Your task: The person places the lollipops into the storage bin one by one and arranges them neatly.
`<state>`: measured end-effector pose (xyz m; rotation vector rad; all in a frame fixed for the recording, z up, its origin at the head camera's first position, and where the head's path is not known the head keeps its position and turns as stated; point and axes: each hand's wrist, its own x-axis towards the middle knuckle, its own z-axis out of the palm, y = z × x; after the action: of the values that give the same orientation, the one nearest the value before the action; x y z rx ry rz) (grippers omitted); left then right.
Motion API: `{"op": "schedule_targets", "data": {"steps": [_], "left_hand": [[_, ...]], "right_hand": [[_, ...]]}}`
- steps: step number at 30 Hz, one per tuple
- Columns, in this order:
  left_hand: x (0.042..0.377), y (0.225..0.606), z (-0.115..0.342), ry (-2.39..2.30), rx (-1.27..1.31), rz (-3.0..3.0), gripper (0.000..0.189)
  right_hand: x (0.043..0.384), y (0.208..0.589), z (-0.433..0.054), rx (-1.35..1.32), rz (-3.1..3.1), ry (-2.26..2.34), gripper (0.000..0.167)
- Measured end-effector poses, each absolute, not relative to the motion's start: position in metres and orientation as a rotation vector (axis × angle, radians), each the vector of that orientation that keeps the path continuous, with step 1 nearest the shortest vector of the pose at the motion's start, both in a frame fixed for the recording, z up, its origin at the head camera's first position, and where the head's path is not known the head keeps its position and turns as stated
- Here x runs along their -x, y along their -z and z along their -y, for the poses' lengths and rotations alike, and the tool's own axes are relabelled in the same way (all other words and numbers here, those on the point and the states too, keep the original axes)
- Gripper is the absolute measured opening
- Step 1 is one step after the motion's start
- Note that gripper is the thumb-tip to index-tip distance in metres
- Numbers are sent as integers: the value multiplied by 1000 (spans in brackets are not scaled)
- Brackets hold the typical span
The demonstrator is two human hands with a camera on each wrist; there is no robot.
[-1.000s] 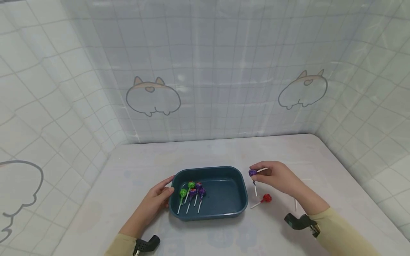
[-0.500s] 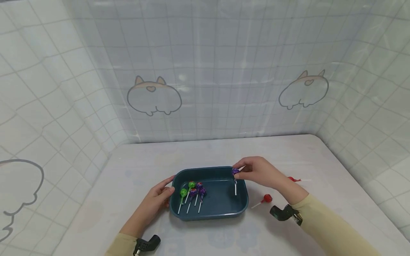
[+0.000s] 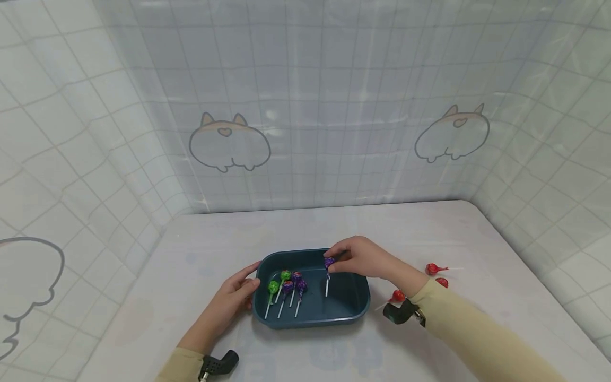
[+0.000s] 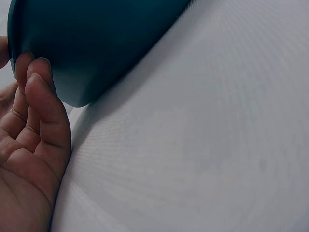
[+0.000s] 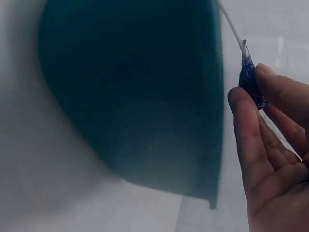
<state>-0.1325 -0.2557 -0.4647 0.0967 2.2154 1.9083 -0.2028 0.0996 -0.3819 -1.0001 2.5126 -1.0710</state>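
Observation:
A dark teal rectangular tray [image 3: 310,322] stands on the table. My left hand [image 3: 231,300] holds its left end, the thumb at the rim and the fingers against the outer wall [image 4: 96,63]. Over the right half of the tray, my right hand [image 3: 365,260] pinches a purple-wrapped lollipop [image 3: 328,263] by its head, the white stick hanging down. In the right wrist view thumb and fingertips grip the purple wrapper [image 5: 248,79]. Two green lollipops [image 3: 273,287] and several purple ones [image 3: 302,285] lie in the tray's left half, sticks toward the front.
Three red lollipops [image 3: 431,269] lie on the white table [image 3: 200,249] right of the tray; the right wrist camera and sleeve partly cover two. Pale grid-patterned curtains [image 3: 315,132] hang behind the table and at both sides.
My right hand has carried the purple lollipop leftward from beside the tray, across its right rim, to above its inside. The left hand and the tray have stayed in place.

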Motion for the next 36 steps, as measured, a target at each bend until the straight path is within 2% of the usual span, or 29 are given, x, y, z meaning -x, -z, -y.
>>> {"op": "schedule_targets", "data": {"steps": [19, 36], "left_hand": [[132, 468, 254, -1921, -51, -2211, 55], [134, 467, 256, -1906, -98, -2215, 56]], "right_hand": [[211, 407, -63, 1069, -2476, 917, 30], [215, 418, -51, 1139, -2551, 733, 25]]}}
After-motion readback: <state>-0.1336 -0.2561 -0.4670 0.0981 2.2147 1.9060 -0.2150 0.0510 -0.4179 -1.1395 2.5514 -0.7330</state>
